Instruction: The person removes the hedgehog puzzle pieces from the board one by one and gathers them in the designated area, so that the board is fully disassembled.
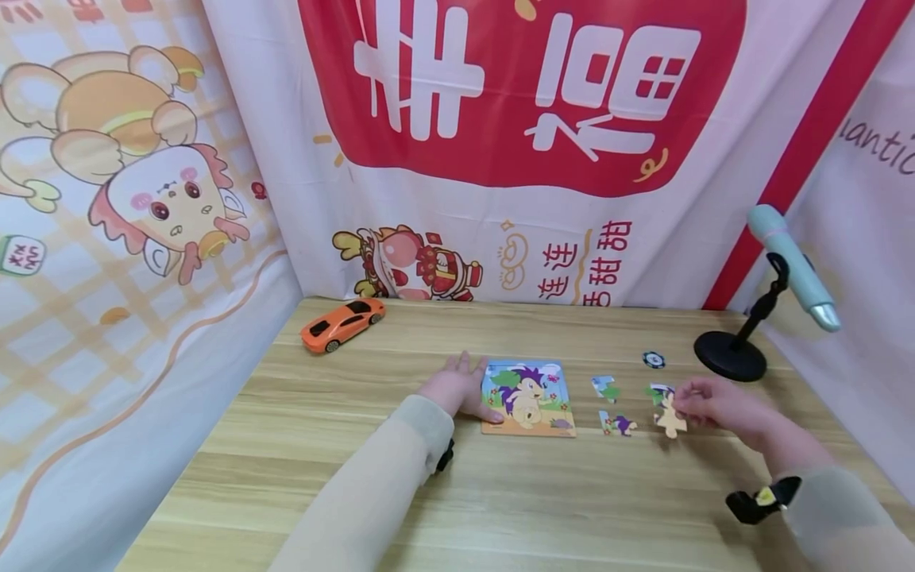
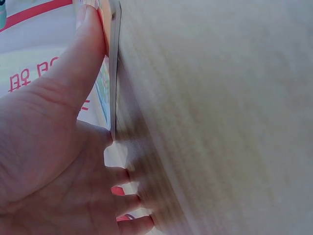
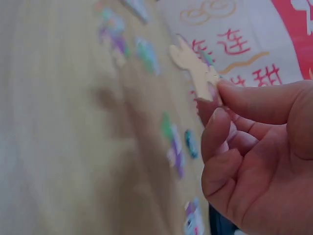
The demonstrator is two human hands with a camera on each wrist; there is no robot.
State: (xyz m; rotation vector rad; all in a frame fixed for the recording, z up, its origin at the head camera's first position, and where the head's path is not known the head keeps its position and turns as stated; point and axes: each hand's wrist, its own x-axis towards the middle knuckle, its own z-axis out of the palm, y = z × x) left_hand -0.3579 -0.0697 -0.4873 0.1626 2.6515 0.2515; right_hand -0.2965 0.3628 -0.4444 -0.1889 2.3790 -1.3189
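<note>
A square picture puzzle [image 1: 530, 397] showing a purple-haired cartoon animal lies on the wooden table. My left hand [image 1: 463, 389] rests at its left edge, with the thumb [image 2: 78, 58] laid over the puzzle and the other fingers extended against the tabletop. To the right, my right hand [image 1: 711, 401] pinches a puzzle piece [image 1: 670, 419] between thumb and fingertips. The right wrist view shows this piece's pale bare side [image 3: 193, 66] held above the table. Two loose pieces, one with green leaves [image 1: 608, 389] and one mostly purple [image 1: 619, 424], lie between puzzle and right hand.
A small round blue-and-white disc [image 1: 654, 360] lies behind the right hand. At the back right, a light blue microphone [image 1: 793, 266] stands on a black stand [image 1: 731, 355]. An orange toy car [image 1: 343, 324] sits at the back left. Printed cloth [image 1: 429, 191] hangs behind the table.
</note>
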